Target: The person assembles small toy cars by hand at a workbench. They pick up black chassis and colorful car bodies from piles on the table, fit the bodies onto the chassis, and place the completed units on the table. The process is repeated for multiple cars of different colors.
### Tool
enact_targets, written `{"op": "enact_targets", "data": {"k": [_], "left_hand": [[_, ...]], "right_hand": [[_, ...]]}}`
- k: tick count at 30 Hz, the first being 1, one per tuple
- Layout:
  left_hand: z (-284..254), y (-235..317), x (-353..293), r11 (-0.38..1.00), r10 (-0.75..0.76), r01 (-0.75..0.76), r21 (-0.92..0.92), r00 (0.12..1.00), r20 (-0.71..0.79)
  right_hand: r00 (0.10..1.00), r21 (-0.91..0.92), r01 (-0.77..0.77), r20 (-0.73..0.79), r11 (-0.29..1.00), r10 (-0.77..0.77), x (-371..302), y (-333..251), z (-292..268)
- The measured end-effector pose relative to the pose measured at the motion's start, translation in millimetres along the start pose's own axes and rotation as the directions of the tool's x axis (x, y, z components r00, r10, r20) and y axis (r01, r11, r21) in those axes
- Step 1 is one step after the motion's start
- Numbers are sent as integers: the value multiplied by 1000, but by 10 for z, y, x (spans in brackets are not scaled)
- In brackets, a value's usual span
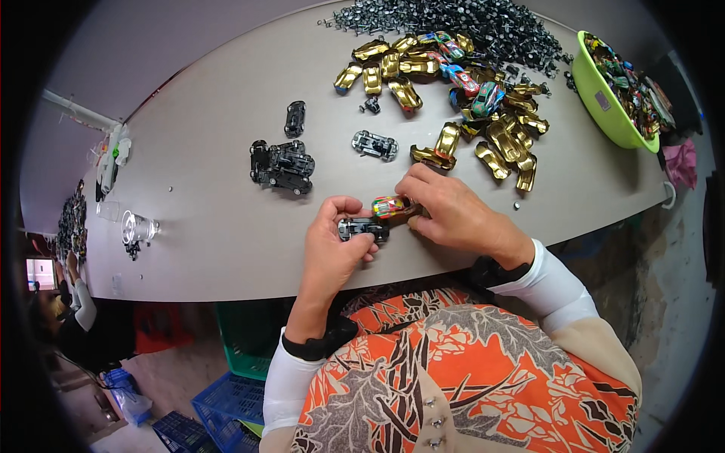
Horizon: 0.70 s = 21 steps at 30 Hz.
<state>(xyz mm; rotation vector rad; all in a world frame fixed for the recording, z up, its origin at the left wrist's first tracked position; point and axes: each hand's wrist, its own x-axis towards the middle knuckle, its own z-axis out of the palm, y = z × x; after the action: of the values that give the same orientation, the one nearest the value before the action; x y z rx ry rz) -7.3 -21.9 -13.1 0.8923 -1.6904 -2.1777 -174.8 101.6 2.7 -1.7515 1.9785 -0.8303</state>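
Note:
My left hand (332,238) is closed round a dark toy car chassis (362,229), its thumb lying along the near edge. Just beyond the chassis, my right hand (457,211) pinches a toy car body (390,206) painted red, yellow and green. The two parts are close together, and I cannot tell whether they touch. Past my right hand lie gold toy car bodies (447,140), some upside down. A grey-and-black chassis (374,146) rests beyond my hands. To its left are a small stack of black chassis (283,166) and a single one (294,118).
A heap of small wheel-and-axle parts (453,19) covers the table's far edge. Gold and painted bodies (487,98) spread before it. A green basin (615,98) of painted bodies stands at right. A clear cup (138,226) sits at left. Another person (79,317) works at far left.

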Motion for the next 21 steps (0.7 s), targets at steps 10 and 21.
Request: {"op": "enact_targets", "data": {"k": [10,21], "left_hand": [[-4,48,-38,995,-3,4,103,1000,-9],[-107,51,-45,998,27,-22,66,997,-74]], "right_hand": [[991,-29,56,-117,998,-59,17,-75,25],[970,-184,239,0,954,-243,98,-65,46]]}}
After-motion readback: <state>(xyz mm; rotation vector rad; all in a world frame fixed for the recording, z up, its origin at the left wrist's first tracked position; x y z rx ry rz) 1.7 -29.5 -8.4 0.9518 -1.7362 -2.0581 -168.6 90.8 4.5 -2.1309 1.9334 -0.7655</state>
